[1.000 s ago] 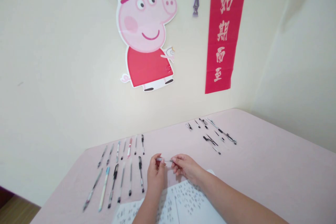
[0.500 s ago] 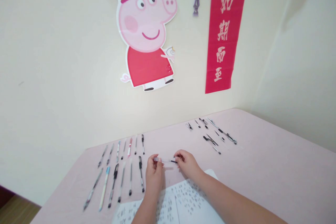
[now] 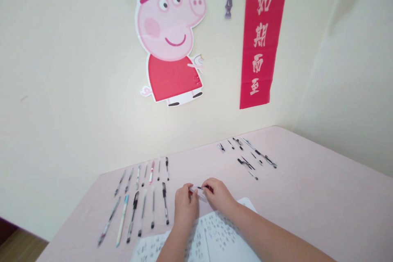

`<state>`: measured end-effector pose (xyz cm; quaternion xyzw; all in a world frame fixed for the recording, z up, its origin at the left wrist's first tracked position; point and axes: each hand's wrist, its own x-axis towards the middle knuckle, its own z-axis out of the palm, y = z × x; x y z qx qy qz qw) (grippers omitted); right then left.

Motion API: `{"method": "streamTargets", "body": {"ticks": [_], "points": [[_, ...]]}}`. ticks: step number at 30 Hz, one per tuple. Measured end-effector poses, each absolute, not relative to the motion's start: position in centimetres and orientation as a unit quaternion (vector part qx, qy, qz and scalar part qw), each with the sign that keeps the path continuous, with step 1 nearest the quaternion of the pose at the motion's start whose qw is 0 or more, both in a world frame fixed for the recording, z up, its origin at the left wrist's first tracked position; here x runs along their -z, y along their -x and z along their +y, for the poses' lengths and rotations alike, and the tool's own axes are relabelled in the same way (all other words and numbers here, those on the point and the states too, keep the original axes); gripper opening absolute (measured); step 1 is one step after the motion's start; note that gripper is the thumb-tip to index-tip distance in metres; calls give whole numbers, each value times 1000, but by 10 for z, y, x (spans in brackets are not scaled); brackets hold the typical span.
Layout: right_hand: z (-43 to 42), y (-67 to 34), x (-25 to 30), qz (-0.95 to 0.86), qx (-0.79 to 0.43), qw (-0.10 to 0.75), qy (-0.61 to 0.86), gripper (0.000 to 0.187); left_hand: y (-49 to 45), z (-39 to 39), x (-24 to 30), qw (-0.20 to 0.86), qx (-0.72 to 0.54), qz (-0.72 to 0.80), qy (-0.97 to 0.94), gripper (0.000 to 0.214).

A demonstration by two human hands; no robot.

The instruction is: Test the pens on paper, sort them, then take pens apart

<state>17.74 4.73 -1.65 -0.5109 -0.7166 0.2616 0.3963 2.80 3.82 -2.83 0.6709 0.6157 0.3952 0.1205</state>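
Observation:
My left hand (image 3: 186,205) is closed on a clear pen barrel (image 3: 193,189), its fingertips pinching the tube above the table. Facing it, my right hand (image 3: 219,195) grips a thin pen refill (image 3: 199,188) with a dark end. The refill lines up with the barrel in the small gap between both hands; whether its tip sits inside the tube I cannot tell. Under my forearms lies an open notebook (image 3: 222,233) with handwriting on its pages.
Two rows of pens stand out on the left, among them a blue-capped pen (image 3: 123,221) and a pink pen (image 3: 151,173). Pen parts (image 3: 245,163) and a long pen (image 3: 265,159) lie at the back right of the pink table (image 3: 310,196), against the wall.
My left hand has moved right toward my right hand, narrowing the gap between them. Less of the barrel and refill shows now.

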Motion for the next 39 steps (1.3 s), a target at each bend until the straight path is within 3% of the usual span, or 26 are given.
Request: {"method": "streamTargets", "body": {"ticks": [11, 25, 33, 39], "points": [[46, -178, 14, -714, -284, 406, 495, 23, -28, 36, 35, 10, -397, 580, -711, 22], [44, -173, 12, -690, -330, 435, 475, 12, -33, 27, 5, 28, -398, 513, -760, 11], [50, -183, 16, -691, -262, 442, 509, 10, -31, 29, 11, 40, -397, 527, -750, 11], [47, -185, 12, -714, -206, 392, 543, 13, -32, 28, 11, 70, -372, 519, -766, 13]]}}
